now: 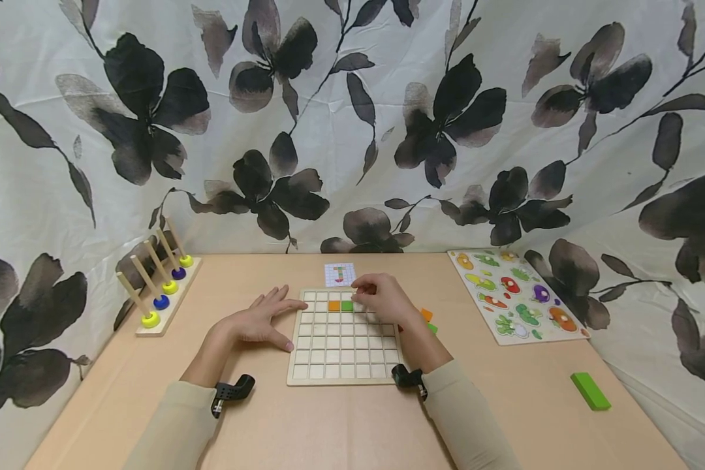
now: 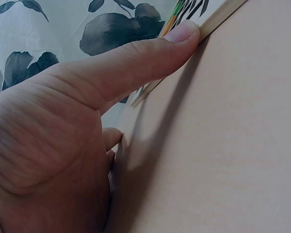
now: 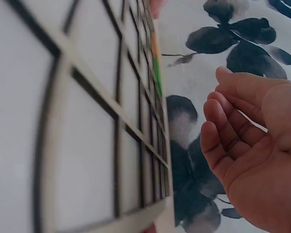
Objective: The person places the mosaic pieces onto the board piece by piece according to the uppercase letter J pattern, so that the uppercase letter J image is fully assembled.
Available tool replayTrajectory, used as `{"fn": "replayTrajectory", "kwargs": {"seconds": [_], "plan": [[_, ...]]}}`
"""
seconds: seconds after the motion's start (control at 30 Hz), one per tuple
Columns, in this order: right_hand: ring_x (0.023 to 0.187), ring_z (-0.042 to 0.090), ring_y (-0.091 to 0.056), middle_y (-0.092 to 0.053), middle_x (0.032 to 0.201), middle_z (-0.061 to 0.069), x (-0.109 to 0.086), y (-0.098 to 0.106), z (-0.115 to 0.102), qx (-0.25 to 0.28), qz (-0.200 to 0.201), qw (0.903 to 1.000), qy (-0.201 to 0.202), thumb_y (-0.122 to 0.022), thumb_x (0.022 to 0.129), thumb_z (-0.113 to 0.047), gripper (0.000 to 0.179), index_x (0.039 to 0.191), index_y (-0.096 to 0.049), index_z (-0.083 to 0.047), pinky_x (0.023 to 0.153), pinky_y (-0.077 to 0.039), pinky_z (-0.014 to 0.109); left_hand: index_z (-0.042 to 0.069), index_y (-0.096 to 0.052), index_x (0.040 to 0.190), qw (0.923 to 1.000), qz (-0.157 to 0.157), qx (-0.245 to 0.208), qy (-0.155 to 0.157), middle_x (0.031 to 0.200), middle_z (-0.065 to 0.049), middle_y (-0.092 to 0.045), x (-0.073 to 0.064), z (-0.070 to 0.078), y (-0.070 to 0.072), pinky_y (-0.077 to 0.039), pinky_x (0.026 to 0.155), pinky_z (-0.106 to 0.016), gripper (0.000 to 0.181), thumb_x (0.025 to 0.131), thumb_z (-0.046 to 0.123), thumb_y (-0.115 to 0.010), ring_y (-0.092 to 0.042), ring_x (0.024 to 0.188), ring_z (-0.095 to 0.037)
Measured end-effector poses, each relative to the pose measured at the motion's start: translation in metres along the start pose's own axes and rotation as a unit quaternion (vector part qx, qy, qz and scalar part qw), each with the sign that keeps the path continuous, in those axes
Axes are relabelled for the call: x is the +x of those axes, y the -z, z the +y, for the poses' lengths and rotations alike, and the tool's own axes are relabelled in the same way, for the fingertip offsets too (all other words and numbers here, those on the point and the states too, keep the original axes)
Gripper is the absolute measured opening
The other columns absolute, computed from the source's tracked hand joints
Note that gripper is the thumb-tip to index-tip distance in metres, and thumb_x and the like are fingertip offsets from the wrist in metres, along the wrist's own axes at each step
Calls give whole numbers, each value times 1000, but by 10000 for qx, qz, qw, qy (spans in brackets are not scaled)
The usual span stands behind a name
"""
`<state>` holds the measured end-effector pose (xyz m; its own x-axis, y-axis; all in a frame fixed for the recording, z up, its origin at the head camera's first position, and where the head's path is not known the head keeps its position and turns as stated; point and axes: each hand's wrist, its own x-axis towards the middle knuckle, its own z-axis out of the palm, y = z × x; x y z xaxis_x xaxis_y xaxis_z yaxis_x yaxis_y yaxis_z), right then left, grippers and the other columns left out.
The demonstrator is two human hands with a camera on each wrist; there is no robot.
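A wooden grid board [image 1: 343, 372] with pale square cells lies in the middle of the table. In an upper row, an orange tile [image 1: 333, 306] and a green tile [image 1: 346, 305] sit side by side. My left hand [image 1: 261, 318] rests at the board's left side, index fingertip near its upper corner; in the left wrist view its thumb [image 2: 150, 60] touches the board's edge. Above the upper right cells is my right hand [image 1: 384, 299], its fingertips just right of the green tile. The right wrist view shows its fingers [image 3: 216, 141] loosely bent, with no tile visible between them.
Behind the board lies a small pattern card [image 1: 339, 275]. Loose orange [image 1: 425, 314] and green tiles [image 1: 432, 328] lie partly behind the right forearm. A peg stand with rings [image 1: 151, 331] is left; a vegetable picture board [image 1: 508, 336] and a green block [image 1: 590, 391] are right.
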<state>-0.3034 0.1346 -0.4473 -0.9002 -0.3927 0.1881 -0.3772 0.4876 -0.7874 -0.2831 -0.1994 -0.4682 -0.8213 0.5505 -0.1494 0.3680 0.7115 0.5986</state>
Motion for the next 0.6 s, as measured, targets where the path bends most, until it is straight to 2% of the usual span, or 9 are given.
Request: {"fn": "replayTrajectory", "kwargs": {"seconds": [0.17, 0.4, 0.6], "plan": [[83, 19, -60, -71, 94, 5, -4, 13, -6, -162, 107, 9998, 53, -75, 96, -12, 26, 119, -74, 1, 72, -51, 25, 26, -51, 152, 10000, 7, 15, 15, 173, -27, -5, 0, 1, 0, 2, 128, -66, 93, 72, 51, -91, 4, 160, -49], [90, 20, -62, -72, 98, 1, -15, 32, -8, -355, 178, 9992, -26, -75, 97, -17, 23, 119, -75, -12, 78, -54, 32, 25, -51, 153, 10000, 10, -5, 2, 173, -27, -5, -1, 1, 0, 3, 128, -66, 94, 72, 50, -91, 4, 160, -49], [92, 21, -62, -72, 100, 2, -21, 43, -6, -439, 229, 9987, -94, -74, 97, -17, 23, 119, -75, -12, 80, -55, 32, 24, -50, 153, 10000, 8, -23, -16, 173, -27, -4, -1, 1, 0, 3, 127, -66, 93, 72, 49, -91, 4, 160, -49]]}}
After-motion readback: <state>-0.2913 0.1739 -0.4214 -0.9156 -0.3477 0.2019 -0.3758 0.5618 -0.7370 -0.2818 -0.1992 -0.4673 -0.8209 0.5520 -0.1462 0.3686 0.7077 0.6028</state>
